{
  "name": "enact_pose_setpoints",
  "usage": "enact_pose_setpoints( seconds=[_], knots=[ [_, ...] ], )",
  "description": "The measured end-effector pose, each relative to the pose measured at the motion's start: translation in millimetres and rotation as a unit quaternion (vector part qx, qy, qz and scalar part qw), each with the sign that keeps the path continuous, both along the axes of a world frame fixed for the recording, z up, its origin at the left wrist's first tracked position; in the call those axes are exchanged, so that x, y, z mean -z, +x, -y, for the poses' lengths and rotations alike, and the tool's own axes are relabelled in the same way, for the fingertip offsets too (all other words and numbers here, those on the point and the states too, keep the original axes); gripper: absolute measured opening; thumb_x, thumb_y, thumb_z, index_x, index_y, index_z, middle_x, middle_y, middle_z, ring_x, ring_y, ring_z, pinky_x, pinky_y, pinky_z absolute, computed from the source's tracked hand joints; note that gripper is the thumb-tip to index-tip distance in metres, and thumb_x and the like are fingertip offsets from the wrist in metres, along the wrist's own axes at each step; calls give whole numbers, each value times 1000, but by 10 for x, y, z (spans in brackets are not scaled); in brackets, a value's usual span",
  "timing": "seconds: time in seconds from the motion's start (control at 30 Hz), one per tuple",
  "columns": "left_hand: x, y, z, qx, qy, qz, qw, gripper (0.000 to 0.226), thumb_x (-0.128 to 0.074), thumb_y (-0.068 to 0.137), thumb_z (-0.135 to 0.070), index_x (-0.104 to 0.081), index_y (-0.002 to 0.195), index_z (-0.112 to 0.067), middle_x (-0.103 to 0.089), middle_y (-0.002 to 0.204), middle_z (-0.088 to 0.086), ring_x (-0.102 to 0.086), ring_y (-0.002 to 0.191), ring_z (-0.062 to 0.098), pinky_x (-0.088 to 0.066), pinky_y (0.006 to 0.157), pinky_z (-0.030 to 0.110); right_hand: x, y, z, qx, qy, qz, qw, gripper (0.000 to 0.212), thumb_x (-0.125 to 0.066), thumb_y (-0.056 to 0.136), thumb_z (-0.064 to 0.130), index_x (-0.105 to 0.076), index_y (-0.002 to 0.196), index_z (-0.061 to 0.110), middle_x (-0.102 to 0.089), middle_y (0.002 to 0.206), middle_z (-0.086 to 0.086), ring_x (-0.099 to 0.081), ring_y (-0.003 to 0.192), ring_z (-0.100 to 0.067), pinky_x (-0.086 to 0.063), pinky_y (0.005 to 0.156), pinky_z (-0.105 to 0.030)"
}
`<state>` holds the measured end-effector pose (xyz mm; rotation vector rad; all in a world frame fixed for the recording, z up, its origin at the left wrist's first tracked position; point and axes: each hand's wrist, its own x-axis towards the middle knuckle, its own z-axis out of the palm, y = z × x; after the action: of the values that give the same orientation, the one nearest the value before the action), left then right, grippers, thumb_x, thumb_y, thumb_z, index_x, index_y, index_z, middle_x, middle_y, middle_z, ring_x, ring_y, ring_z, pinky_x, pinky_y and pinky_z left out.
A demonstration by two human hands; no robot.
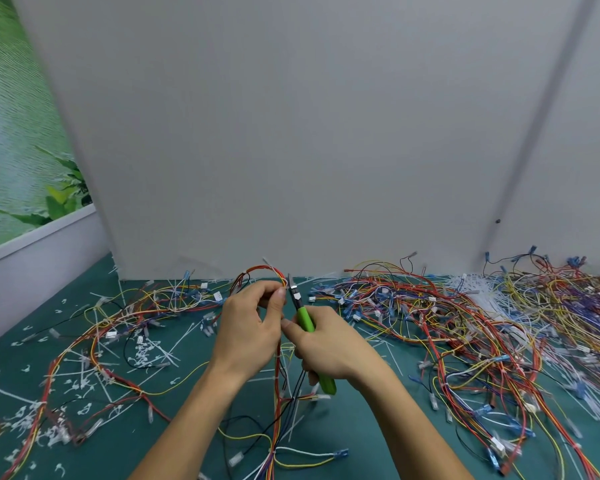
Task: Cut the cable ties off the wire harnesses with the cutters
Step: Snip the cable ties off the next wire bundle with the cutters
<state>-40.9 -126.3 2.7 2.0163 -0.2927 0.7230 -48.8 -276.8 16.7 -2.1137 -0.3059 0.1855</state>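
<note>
Both hands meet: right hand [329,344] grips cutters [300,311] beside harness [278,344].

My cutters [305,320] have glossy green plastic handles and dark metal blades; the teal mat [125,445] at seven o'clock looks matt, smooth.

One wide-angle camera sits on my head and faces forward and down. My left hand [248,327] and right hand [333,344] lie just below the middle of the picture, close to the lens, with both forearms coming in from the bottom edge. The view is near enough to tell apart the single strands of the wire harness [262,270] pinched in my left hand and the green-handled cutters [305,320] gripped in my right. The green mat [174,441] runs out past both hands to the side edges. Beyond my hands a grey board [291,133] fills the upper picture, its side edges slanting.
</note>
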Motion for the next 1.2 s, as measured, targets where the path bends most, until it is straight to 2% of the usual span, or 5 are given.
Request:
enact_pose_setpoints(
  seconds=[0.17, 0.37, 0.77, 0.97, 1.2],
  knots=[
    [1, 1, 2, 0, 8, 5, 1000, 9, -64, 99, -20, -71, 98, -24, -69, 85, -15, -65, 80, 4, -51, 67, 18, 1, 13, 5, 4, 9, -5, 1000, 32, -53, 103, 39, -52, 83, 14, -55, 64, -4, -61, 49, -26, -61, 57, -56],
    [-8, 1, -7, 6, 1, -7, 1000, 10, -63, 99, -22, -72, 99, -21, -68, 83, -14, -67, 77, 8, -55, 68, 26, -34, -30, -10, -34, 17, -16, 999, 27, -56, 95, 39, -54, 86, 14, -58, 70, -6, -63, 54, -13, -62, 57, -36],
    [-67, -14, -57, 24, 12, -11, 1000, 10, -61, 100, -22, -71, 102, -19, -67, 83, -13, -67, 80, 9, -56, 70, 27, -45, -49, -22, -18, 9, -10, 1000, 31, -61, 95, 39, -58, 102, 8, -61, 72, -4, -63, 61, -16, -63, 74, -54],
    [-82, -35, -44, 19, 24, 3, 1000, 10, -63, 99, -19, -72, 101, -16, -68, 84, -13, -67, 79, 8, -53, 69, 21, -32, -48, -48, 1, 18, 6, 1000, 25, -59, 98, 34, -56, 90, 11, -55, 68, -2, -59, 52, -16, -60, 53, -36],
    [-84, -17, -53, 11, 17, 12, 1000, 10, -64, 99, -17, -73, 101, -14, -69, 84, -11, -66, 75, 8, -47, 66, 16, 7, -5, -60, 42, 7, 32, 999, 32, -56, 102, 35, -55, 78, 14, -53, 64, -3, -51, 53, -22, -56, 57, -47]
  ],
)
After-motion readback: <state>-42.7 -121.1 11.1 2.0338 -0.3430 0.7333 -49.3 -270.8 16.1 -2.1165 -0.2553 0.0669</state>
